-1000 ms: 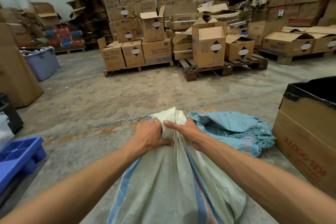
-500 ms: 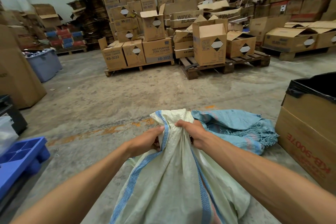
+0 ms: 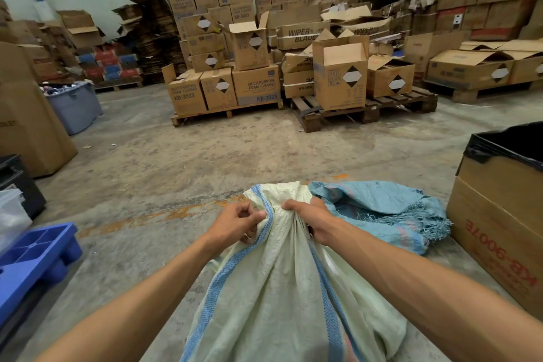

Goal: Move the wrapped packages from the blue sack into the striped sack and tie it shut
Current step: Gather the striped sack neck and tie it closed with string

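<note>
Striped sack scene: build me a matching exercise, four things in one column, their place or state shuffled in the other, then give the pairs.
Things:
1. striped sack
2. blue sack
3. blue plastic pallet
4. grey tub

Places or states:
A. at the left edge, near the person
B. mouth bunched and gripped by the left hand and right hand
C. far left, beside a tall carton
D. limp and crumpled on the floor, just right of the hands

Pairs: 1-B, 2-D, 3-A, 4-C
</note>
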`<state>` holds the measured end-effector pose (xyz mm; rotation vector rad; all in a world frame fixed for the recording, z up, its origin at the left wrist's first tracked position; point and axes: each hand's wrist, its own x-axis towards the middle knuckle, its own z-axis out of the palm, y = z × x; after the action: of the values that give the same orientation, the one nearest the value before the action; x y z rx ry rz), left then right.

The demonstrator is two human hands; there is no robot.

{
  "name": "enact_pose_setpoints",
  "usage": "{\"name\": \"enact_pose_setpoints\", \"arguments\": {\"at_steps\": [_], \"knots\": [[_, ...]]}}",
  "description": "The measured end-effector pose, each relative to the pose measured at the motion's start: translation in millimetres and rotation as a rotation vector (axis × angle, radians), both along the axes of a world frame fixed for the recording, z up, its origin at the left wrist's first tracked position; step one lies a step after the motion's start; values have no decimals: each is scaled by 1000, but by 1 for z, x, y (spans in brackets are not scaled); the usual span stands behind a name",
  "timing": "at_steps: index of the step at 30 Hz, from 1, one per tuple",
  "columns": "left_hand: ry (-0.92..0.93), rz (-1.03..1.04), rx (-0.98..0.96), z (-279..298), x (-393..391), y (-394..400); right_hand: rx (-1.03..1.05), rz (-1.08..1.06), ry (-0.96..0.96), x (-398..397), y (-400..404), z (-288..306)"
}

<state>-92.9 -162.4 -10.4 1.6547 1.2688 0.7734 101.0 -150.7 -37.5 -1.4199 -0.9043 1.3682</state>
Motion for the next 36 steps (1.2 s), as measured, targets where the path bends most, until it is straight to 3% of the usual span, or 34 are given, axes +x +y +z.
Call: {"name": "enact_pose_setpoints", "arguments": {"at_steps": [5,11,16,22,26,36], "knots": [[-4,-6,14,17,1,2,161,99,-317,2,17,-15],[254,-53,212,35,-6,6,198,159,-741,-1,-5,14],[-202,-19,15,54,-10,8,115,214,-949,4,-1,13],[-265,-44,37,48,4,-1,34,367,-1048,24,0,33],[-327,11,93,49,15,-3,2,459,-973,49,-1,55],[-389,-2,181,67,38,-2,22,749,-289,75,-4,90]]}}
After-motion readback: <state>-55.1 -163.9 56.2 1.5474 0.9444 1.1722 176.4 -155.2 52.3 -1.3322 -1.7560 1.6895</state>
